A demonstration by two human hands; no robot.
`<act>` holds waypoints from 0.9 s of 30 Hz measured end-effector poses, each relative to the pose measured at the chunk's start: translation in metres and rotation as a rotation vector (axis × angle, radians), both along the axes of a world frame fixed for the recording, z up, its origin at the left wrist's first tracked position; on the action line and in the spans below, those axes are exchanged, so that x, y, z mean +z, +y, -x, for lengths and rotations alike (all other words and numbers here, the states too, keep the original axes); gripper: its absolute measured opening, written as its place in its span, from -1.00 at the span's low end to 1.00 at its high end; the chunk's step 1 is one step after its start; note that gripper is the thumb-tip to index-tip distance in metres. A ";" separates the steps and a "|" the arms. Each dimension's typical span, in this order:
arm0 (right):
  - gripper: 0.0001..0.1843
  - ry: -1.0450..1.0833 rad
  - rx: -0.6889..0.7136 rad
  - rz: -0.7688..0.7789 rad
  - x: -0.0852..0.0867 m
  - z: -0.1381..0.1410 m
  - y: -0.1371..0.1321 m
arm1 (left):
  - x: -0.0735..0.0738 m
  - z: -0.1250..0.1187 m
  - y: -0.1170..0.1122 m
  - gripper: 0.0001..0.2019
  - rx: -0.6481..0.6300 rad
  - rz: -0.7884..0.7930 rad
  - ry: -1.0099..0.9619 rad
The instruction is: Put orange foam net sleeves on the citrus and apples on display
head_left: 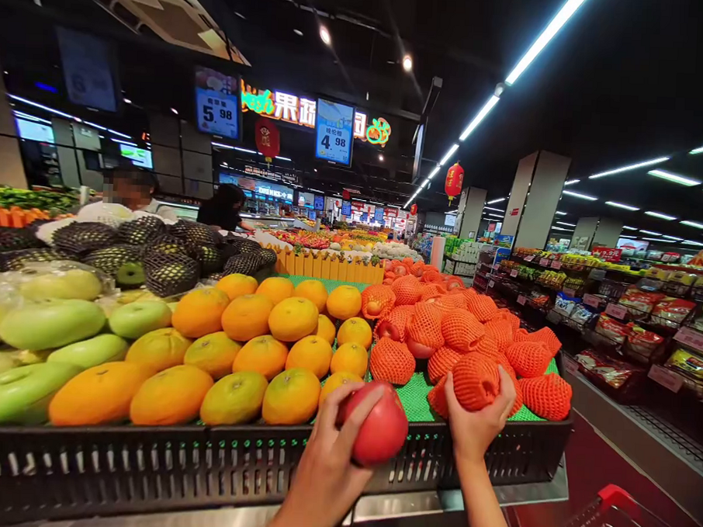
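Observation:
A bare red apple (382, 426) is held in my left hand (335, 441), just in front of the black crate's (237, 472) front wall. My right hand (479, 428) grips a fruit in a red foam net (475, 378) from both sides, over the front of a pile of similar netted fruit (424, 329). Red skin shows through the nets of some in that pile. Green matting (416, 398) lies bare between the two hands. Left of the apple, rows of oranges (290, 395) fill the middle of the display.
Pale green melons (51, 324) and dark fruit in black nets (170, 263) lie to the left. A red-handled cart (614, 499) stands at lower right, near packaged-goods shelves (635, 307). Two people (134, 196) are beyond the display.

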State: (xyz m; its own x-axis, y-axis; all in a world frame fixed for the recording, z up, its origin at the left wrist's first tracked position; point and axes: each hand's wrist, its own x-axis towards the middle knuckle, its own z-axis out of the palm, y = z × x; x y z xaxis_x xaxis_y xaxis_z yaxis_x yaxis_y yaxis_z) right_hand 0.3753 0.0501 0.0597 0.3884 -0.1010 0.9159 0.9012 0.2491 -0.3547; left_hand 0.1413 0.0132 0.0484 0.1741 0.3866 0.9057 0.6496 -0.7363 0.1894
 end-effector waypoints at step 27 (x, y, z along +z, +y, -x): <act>-0.16 0.023 0.056 0.226 -0.002 -0.011 0.029 | 0.068 -0.091 0.060 0.05 0.440 0.846 0.480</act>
